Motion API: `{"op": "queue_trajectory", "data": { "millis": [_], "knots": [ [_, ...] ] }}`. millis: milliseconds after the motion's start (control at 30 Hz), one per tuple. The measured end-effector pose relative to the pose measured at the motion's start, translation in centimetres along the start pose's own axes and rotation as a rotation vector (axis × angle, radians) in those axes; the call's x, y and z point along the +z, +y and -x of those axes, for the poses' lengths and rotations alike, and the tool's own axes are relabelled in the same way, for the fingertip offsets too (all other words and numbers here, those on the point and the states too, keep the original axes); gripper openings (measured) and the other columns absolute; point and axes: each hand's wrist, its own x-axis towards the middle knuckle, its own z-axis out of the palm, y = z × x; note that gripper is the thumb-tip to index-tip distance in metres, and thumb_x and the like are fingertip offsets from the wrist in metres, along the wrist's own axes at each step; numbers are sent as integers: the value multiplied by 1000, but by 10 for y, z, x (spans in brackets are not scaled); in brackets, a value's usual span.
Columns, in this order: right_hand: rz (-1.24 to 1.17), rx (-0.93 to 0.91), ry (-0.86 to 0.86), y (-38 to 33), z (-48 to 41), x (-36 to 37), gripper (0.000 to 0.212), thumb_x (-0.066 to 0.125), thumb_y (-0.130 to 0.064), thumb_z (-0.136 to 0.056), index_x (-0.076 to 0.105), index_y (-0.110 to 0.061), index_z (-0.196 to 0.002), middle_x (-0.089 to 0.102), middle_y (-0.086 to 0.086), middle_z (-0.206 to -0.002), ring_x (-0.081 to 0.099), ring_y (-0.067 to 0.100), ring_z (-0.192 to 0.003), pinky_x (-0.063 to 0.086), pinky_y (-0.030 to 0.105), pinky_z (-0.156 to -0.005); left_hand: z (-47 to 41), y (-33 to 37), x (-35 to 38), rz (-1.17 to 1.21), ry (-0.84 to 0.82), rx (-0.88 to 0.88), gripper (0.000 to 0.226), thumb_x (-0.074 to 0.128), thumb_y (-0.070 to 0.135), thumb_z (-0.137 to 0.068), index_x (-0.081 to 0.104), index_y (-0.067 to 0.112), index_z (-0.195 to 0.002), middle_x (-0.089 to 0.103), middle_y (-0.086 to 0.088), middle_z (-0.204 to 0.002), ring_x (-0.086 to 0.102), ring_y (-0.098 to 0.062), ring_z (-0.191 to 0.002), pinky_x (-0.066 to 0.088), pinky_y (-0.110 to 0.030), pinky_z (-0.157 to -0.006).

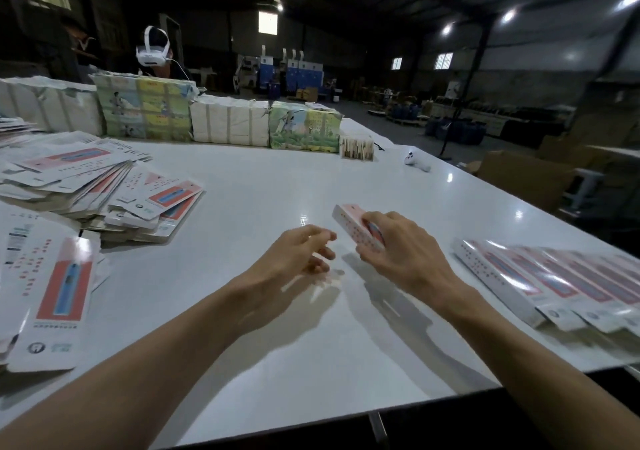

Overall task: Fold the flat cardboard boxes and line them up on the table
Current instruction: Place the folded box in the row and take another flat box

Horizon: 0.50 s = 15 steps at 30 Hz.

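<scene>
Here the right hand grips a folded box pointing away, the finished row rightward; the left hand is relaxed, seemingly empty.

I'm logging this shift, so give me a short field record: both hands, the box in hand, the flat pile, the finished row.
left hand: empty, fingers loosely curled
right hand: grips the folded box
folded box: pink and white, in the right hand
flat boxes: loose pile at left
finished row: folded boxes side by side, right
table: white, glossy
</scene>
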Motion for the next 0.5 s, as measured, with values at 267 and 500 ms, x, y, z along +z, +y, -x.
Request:
{"op": "queue_trajectory", "data": {
  "millis": [267,500],
  "knots": [
    [357,329,-68,74,58,-17,49,65,-34,-103,49,-14,-145,48,7,-147,51,24,-132,49,42,-112,-2,-26,3,-706,-193,245,22,49,48,-100,67,56,-111,54,27,-109,61,2,-95,55,-26,-84],
    [580,406,-113,98,74,-27,67,72,-43,-96,41,-19,-150,43,3,-152,50,21,-135,48,37,-114,-3,-26,2,-676,-205,230,24,50,41,-103,68,55,-111,53,26,-109,59,5,-95,43,-15,-79]
  ]
}}
